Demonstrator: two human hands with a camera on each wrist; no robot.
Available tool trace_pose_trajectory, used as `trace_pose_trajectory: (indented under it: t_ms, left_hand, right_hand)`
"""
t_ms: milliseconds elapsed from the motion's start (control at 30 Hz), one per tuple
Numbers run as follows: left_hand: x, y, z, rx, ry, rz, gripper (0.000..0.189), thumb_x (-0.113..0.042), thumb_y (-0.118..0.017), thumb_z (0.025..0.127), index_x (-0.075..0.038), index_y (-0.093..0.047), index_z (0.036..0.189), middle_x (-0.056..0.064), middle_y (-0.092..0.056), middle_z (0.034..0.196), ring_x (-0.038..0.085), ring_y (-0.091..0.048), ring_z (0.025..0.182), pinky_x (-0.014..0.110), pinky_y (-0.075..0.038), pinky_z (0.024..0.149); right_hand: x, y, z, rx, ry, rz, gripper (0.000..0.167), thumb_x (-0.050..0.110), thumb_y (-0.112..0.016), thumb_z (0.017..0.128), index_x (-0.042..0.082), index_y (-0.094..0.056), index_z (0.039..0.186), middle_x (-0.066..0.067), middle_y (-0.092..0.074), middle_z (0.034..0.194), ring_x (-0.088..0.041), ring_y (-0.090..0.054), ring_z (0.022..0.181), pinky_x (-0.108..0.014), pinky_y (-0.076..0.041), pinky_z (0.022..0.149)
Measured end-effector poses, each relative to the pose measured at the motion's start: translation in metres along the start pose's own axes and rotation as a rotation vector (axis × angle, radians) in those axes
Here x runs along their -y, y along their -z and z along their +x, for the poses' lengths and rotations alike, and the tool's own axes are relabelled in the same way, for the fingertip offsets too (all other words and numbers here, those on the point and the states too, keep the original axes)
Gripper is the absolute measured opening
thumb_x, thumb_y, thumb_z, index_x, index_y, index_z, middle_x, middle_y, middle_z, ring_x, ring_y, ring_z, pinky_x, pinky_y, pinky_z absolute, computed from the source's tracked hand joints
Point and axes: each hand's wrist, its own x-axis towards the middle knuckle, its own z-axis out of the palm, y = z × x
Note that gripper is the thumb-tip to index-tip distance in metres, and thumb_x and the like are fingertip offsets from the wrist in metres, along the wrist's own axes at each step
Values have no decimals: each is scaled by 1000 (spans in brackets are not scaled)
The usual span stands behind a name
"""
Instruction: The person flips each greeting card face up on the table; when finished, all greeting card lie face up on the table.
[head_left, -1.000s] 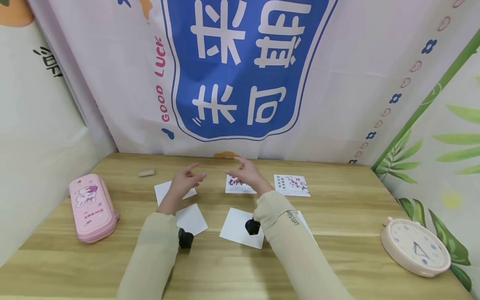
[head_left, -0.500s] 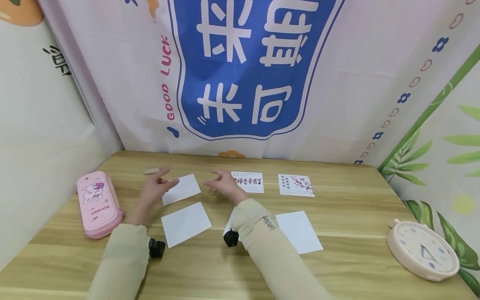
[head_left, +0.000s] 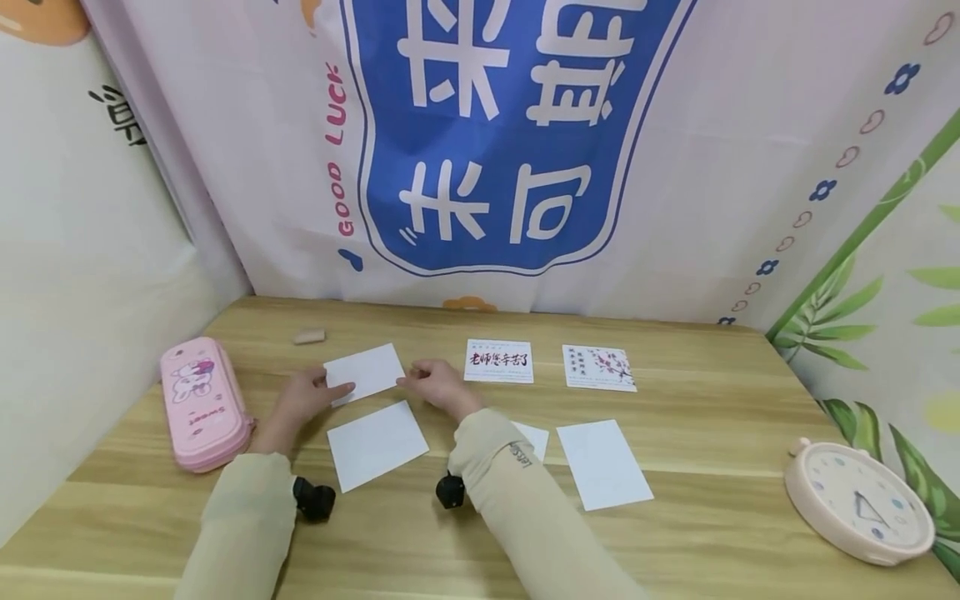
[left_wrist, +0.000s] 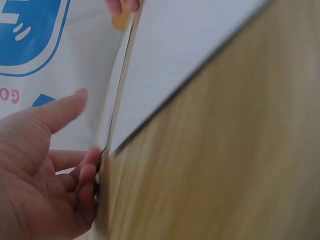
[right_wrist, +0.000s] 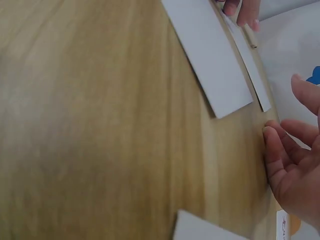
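The person's 2 hands are facing each other across the far left card (head_left: 365,372), which is lying white side up on the table (head_left: 360,550), right of the pencil case (head_left: 198,400) and just near of a small beige block (head_left: 309,336); the step in hand seems to be taking hold of that card by its left and right ends.

The left hand (head_left: 303,398) is spanning the left end, thumb over the card and standing apart from the fingers, so it is gripping nothing; the right hand (head_left: 438,387) is waiting at the right end with thumb and loosely bent fingers also parted; whether its tips are touching the edge, I cannot tell.

The next move is probably calling for a light pinch at both ends, a fingertip working under the flat edge, without nudging the near left card (head_left: 377,446) lying just beside; the lettered card (head_left: 498,361) and blossom card (head_left: 600,368) are lying farther right, printed sides up.
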Motion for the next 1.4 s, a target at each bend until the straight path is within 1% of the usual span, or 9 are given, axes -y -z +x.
trace_pose_trajectory:
  t_ms: [67, 167, 300, 400, 500, 733, 867, 1067, 1400]
  left_hand:
    - [3, -3, 2, -14, -11, 56, 46, -40, -62, 76, 0, -41, 69, 7, -39, 61, 20, -37, 55, 30, -30, 49]
    - [5, -5, 1, -10, 5, 130, 58, -43, -62, 75, 9, -51, 98, 22, -52, 86, 34, -49, 77, 40, -39, 64]
    - [4, -5, 0, 20, 45, 171, 73, -42, -60, 77, 10, -39, 123, 29, -39, 121, 43, -36, 108, 51, -32, 84]
    - [1, -6, 1, 37, 51, 181, 68, -40, -58, 79, 7, -40, 124, 28, -38, 122, 43, -35, 110, 51, -31, 84]
    - [-1, -7, 1, 37, 50, 194, 59, -37, -55, 82, 3, -42, 124, 26, -42, 120, 42, -38, 107, 50, -34, 80]
    - [-6, -5, -1, 54, 51, 237, 45, -30, -49, 86, -6, -46, 124, 23, -47, 116, 41, -42, 104, 47, -39, 70]
    - [-7, -4, -2, 64, 28, 247, 41, -28, -48, 87, -8, -48, 123, 22, -43, 121, 42, -39, 107, 49, -38, 72]
    - [-8, -6, -3, 79, 7, 260, 38, -24, -47, 88, -10, -49, 123, 21, -42, 123, 42, -37, 108, 52, -35, 77]
    - [-6, -7, -3, 48, 20, 255, 57, -32, -46, 87, 6, -34, 127, 29, -39, 121, 45, -36, 108, 54, -32, 82]
  right_hand:
    - [0, -1, -1, 7, 22, -40, 42, 28, -57, 83, -2, -54, 112, -6, -55, 95, -14, -49, 81, -25, -41, 68]
    - [0, -4, -1, 17, 61, -102, 30, 25, -52, 86, -3, -57, 95, -4, -51, 78, -12, -46, 68, -24, -40, 59]
    - [-1, -7, -1, 10, 88, -156, 25, 19, -50, 88, -5, -54, 82, -3, -47, 66, -11, -43, 59, -22, -37, 52]
    - [0, -8, -1, -27, 79, -253, 24, 17, -50, 87, -2, -60, 96, -6, -59, 84, -12, -51, 71, -23, -41, 62]
    - [3, -12, -2, -71, 41, -366, 30, 18, -49, 87, 10, -58, 114, -4, -57, 107, -13, -52, 84, -24, -42, 70]
    - [0, -18, 1, -133, 7, -506, 26, 26, -53, 85, 20, -62, 109, 4, -59, 104, -11, -54, 85, -21, -40, 60]
    - [-1, -18, 2, -176, 11, -510, 30, 30, -57, 82, 21, -61, 110, 8, -60, 101, -11, -54, 91, -23, -41, 64]
    - [-2, -19, 0, -184, 10, -517, 34, 33, -61, 79, 20, -60, 111, 10, -62, 91, -6, -55, 78, -19, -39, 54]
    - [-3, -20, 0, -196, 14, -580, 39, 37, -60, 78, 21, -58, 114, 0, -57, 109, -14, -54, 83, -20, -35, 49]
